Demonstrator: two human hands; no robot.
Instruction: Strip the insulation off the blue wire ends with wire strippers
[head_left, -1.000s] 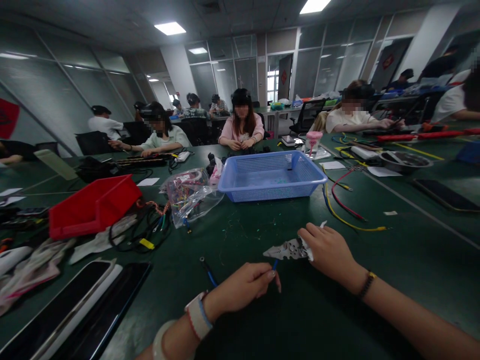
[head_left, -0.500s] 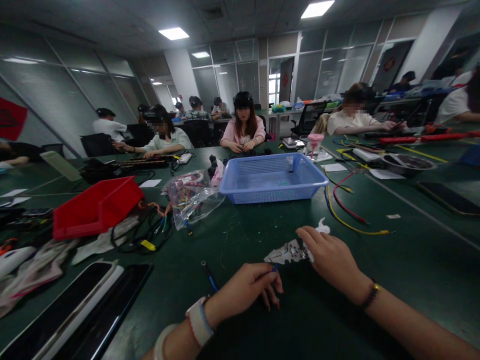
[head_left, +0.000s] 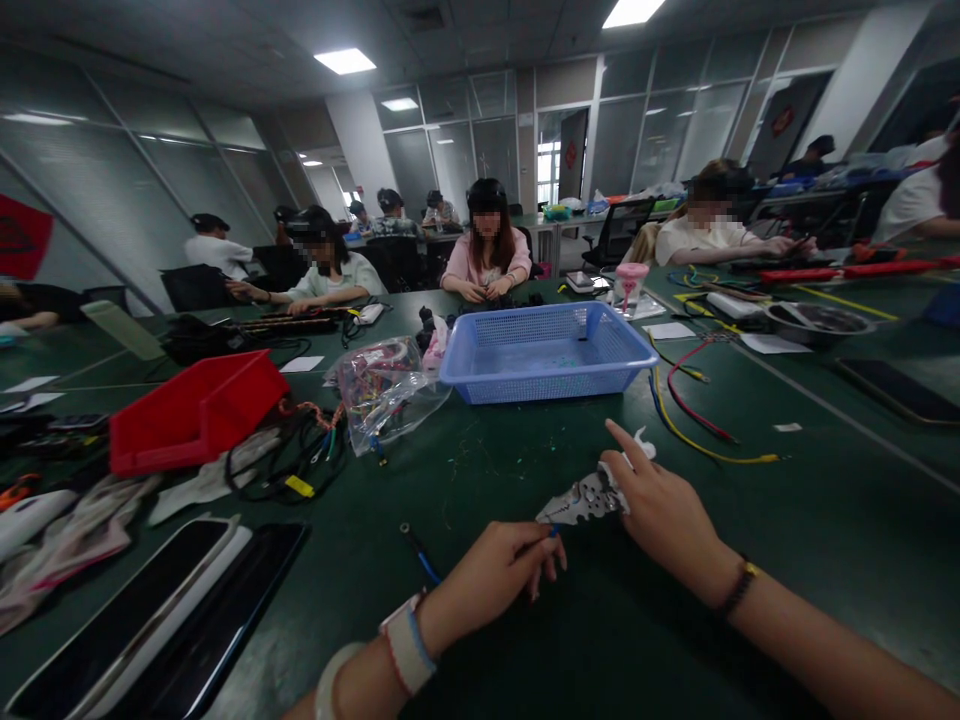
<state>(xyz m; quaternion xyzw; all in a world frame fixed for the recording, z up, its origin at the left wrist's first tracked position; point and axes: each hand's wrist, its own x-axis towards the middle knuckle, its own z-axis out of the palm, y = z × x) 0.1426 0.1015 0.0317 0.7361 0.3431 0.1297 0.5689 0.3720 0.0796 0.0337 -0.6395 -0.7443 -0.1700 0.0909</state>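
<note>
My left hand [head_left: 506,570] pinches a blue wire [head_left: 426,560], whose far end with a ring terminal [head_left: 406,529] sticks out behind the wrist. The wire's other end pokes up between thumb and forefinger, right by the jaws of the wire strippers. My right hand [head_left: 660,505] is closed around the grey metal wire strippers [head_left: 581,500], with the forefinger lifted and pointing forward. Their tips point left, at my left fingertips. Whether the jaws touch the wire I cannot tell. White material [head_left: 643,447] shows behind my right fingers.
A blue plastic basket [head_left: 547,385] stands ahead. Left of it are a clear bag of wires [head_left: 382,390], a red bin [head_left: 199,415] and black cables [head_left: 262,490]. Phones [head_left: 217,610] lie at the near left. Loose yellow and red wires [head_left: 701,450] lie right. Several people sit across the table.
My right forefinger has lifted off the strippers and now points forward. Both hands and the strippers have shifted slightly to the right.
</note>
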